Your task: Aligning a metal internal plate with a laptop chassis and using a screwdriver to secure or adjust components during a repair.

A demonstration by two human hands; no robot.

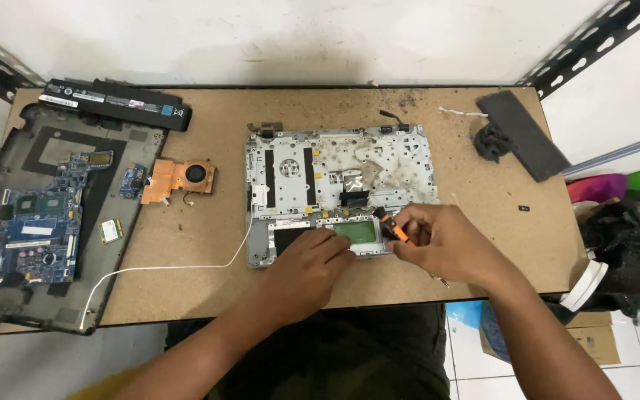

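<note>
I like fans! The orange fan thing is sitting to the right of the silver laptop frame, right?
Not quite. The head view shows the orange fan to the left of the silver laptop frame, between it and the blue circuit board.

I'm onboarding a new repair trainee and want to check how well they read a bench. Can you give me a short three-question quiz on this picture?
1. True or false: the copper heatsink with fan lies to the left of the silver laptop palmrest frame.
2. Which hand holds the orange-handled tool? A) left hand B) right hand C) neither
3. Fill in: the long black battery lies at the back left corner of the ____ tabletop.

Key
1. True.
2. B: the right hand grips it, while the left hand rests its fingers on the frame by the green board.
3. Brown particle-board.
</note>
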